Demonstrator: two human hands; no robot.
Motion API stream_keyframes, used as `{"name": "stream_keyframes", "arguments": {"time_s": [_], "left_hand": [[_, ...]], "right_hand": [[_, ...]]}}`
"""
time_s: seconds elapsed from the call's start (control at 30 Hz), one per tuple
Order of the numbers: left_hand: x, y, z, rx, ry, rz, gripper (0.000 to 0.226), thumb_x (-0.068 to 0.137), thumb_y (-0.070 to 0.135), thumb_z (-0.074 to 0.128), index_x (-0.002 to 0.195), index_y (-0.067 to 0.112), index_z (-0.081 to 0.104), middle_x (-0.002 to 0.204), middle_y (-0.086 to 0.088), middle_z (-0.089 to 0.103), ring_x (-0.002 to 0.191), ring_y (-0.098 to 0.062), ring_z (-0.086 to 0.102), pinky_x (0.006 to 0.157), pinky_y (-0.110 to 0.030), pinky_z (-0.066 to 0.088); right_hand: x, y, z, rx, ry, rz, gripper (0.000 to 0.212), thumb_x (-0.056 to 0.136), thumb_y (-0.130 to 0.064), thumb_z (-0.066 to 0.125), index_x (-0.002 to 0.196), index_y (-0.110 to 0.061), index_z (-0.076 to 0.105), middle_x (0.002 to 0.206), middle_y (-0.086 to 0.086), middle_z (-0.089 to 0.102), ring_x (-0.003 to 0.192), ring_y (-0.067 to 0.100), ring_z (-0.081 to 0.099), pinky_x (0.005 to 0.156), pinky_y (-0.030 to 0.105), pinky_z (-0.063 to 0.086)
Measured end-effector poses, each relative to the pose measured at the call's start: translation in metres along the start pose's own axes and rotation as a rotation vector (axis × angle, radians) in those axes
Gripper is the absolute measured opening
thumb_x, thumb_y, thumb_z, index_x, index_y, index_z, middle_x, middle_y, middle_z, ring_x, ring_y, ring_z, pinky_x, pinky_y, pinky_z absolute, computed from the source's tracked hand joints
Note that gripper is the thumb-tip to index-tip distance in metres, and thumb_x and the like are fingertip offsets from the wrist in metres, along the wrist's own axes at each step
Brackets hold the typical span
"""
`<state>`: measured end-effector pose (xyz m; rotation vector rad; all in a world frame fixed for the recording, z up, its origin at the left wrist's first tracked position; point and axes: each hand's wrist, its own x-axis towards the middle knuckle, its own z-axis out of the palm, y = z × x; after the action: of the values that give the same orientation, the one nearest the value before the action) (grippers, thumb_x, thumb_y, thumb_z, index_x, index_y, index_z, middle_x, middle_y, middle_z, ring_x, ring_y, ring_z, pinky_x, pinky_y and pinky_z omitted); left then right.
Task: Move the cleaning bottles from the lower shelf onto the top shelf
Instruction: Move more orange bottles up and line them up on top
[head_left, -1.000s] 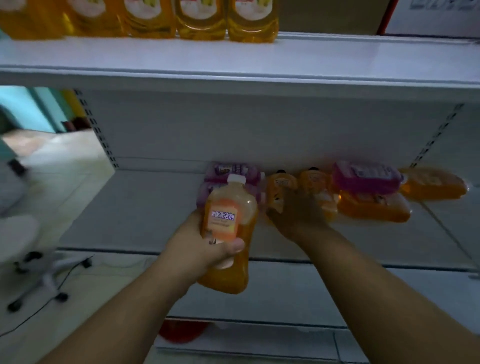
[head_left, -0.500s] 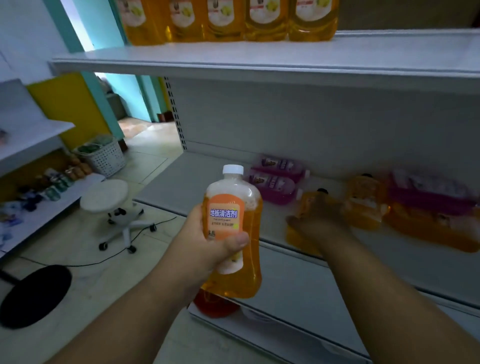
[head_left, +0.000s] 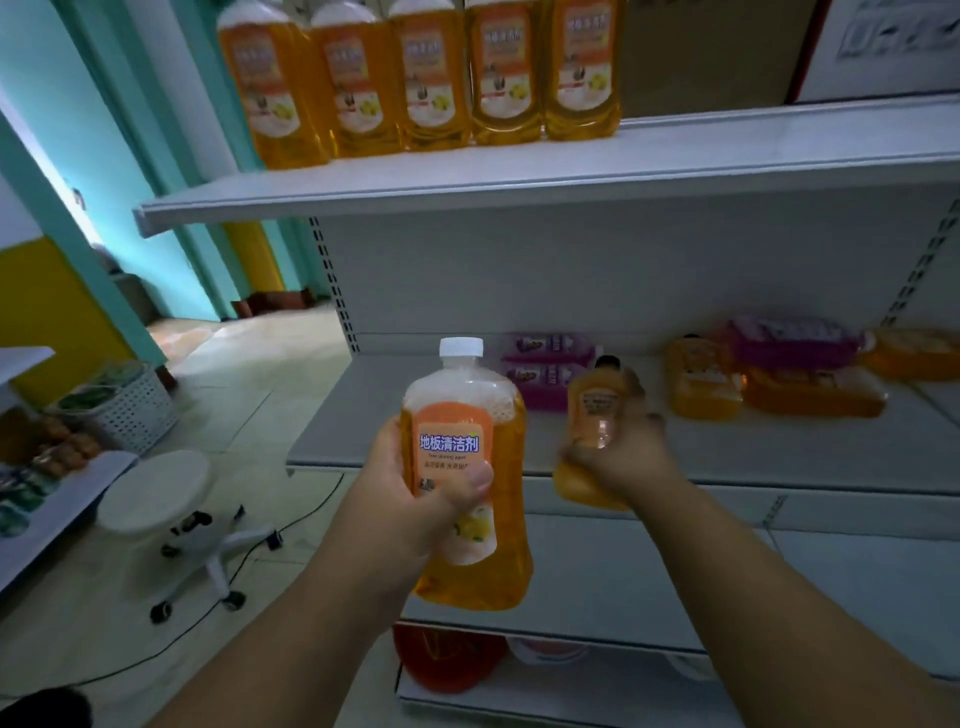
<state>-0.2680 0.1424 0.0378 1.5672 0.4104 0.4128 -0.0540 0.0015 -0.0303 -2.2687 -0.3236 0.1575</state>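
Gripping w/ both: our left hand (head_left: 415, 499) wraps a white-capped bottle (head_left: 470, 499) of orange liquid, right hand (head_left: 621, 457) a smaller orange bottle (head_left: 597, 410) above the lower shelf (head_left: 415, 415) edge; five orange bottles (head_left: 421, 78) stand on the top shelf (head_left: 727, 156).

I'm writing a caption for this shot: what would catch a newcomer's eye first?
The orange bottle with a white cap, held upright in the left hand at centre. Beside it, the right hand grips a smaller orange bottle at the lower shelf's edge. Above, a row of orange bottles lines the top shelf.
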Motion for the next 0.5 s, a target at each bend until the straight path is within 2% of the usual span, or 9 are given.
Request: {"name": "stream_keyframes", "arguments": {"time_s": [0.07, 0.13, 0.23, 0.27, 0.3, 0.37, 0.43, 0.5], "left_hand": [[-0.004, 0.003, -0.026, -0.005, 0.004, 0.057, 0.078, 0.047, 0.058, 0.088, 0.115, 0.043, 0.054, 0.098, 0.008, 0.074, 0.09, -0.015, 0.073, 0.07, -0.032, 0.058], [-0.009, 0.009, -0.051, 0.01, 0.027, 0.124, 0.07, 0.048, 0.06, 0.084, 0.111, 0.049, 0.055, 0.099, 0.009, 0.073, 0.09, -0.014, 0.072, 0.071, -0.034, 0.058], [-0.007, 0.03, -0.085, 0.025, 0.089, 0.204, 0.07, 0.048, 0.064, 0.081, 0.111, 0.054, 0.051, 0.099, 0.016, 0.071, 0.09, -0.008, 0.071, 0.071, -0.034, 0.058], [-0.003, 0.038, -0.095, 0.036, 0.094, 0.228, 0.072, 0.05, 0.064, 0.08, 0.114, 0.055, 0.048, 0.099, 0.02, 0.07, 0.091, -0.006, 0.07, 0.069, -0.032, 0.058], [0.0, 0.047, -0.103, 0.041, 0.096, 0.252, 0.075, 0.053, 0.063, 0.08, 0.118, 0.055, 0.045, 0.099, 0.023, 0.069, 0.091, -0.004, 0.07, 0.068, -0.03, 0.058], [0.007, 0.064, -0.114, 0.032, 0.091, 0.3, 0.075, 0.06, 0.056, 0.08, 0.124, 0.054, 0.043, 0.101, 0.025, 0.068, 0.093, -0.005, 0.069, 0.07, -0.031, 0.058], [0.014, 0.083, -0.119, 0.039, 0.087, 0.36, 0.063, 0.06, 0.055, 0.079, 0.113, 0.06, 0.045, 0.103, 0.023, 0.068, 0.095, -0.007, 0.069, 0.073, -0.035, 0.059], [0.02, 0.105, -0.12, 0.049, 0.099, 0.413, 0.06, 0.059, 0.057, 0.082, 0.106, 0.062, 0.045, 0.104, 0.02, 0.069, 0.096, -0.006, 0.069, 0.075, -0.036, 0.059]], "right_hand": [[-0.033, -0.019, 0.006, 0.238, 0.07, -0.133, 0.136, 0.056, -0.036, 0.093, 0.153, -0.042, -0.002, 0.14, 0.009, 0.039, 0.119, 0.029, 0.052, 0.094, 0.036, 0.044], [-0.071, -0.041, 0.008, 0.407, 0.056, -0.28, 0.139, 0.05, -0.04, 0.095, 0.15, -0.051, -0.002, 0.143, -0.003, 0.04, 0.124, 0.016, 0.051, 0.096, 0.039, 0.05], [-0.122, -0.078, -0.003, 0.592, 0.059, -0.456, 0.134, 0.046, -0.053, 0.092, 0.145, -0.063, 0.002, 0.132, -0.032, 0.038, 0.112, -0.01, 0.052, 0.074, 0.01, 0.051], [-0.135, -0.093, -0.01, 0.617, 0.058, -0.498, 0.132, 0.045, -0.055, 0.091, 0.143, -0.065, 0.004, 0.128, -0.038, 0.038, 0.111, -0.011, 0.053, 0.072, 0.008, 0.05], [-0.145, -0.109, -0.017, 0.642, 0.059, -0.536, 0.13, 0.046, -0.055, 0.092, 0.142, -0.067, 0.005, 0.128, -0.039, 0.038, 0.111, -0.01, 0.054, 0.072, 0.01, 0.052], [-0.157, -0.14, -0.032, 0.703, 0.072, -0.602, 0.122, 0.051, -0.05, 0.091, 0.141, -0.067, 0.009, 0.132, -0.03, 0.042, 0.111, -0.003, 0.058, 0.076, 0.019, 0.056], [-0.164, -0.17, -0.047, 0.743, 0.093, -0.667, 0.111, 0.061, -0.048, 0.087, 0.14, -0.066, 0.011, 0.135, -0.013, 0.05, 0.11, 0.005, 0.063, 0.078, 0.025, 0.057], [-0.168, -0.195, -0.059, 0.75, 0.125, -0.72, 0.101, 0.069, -0.051, 0.081, 0.142, -0.064, 0.011, 0.13, -0.006, 0.056, 0.105, 0.008, 0.066, 0.075, 0.024, 0.057]]}}
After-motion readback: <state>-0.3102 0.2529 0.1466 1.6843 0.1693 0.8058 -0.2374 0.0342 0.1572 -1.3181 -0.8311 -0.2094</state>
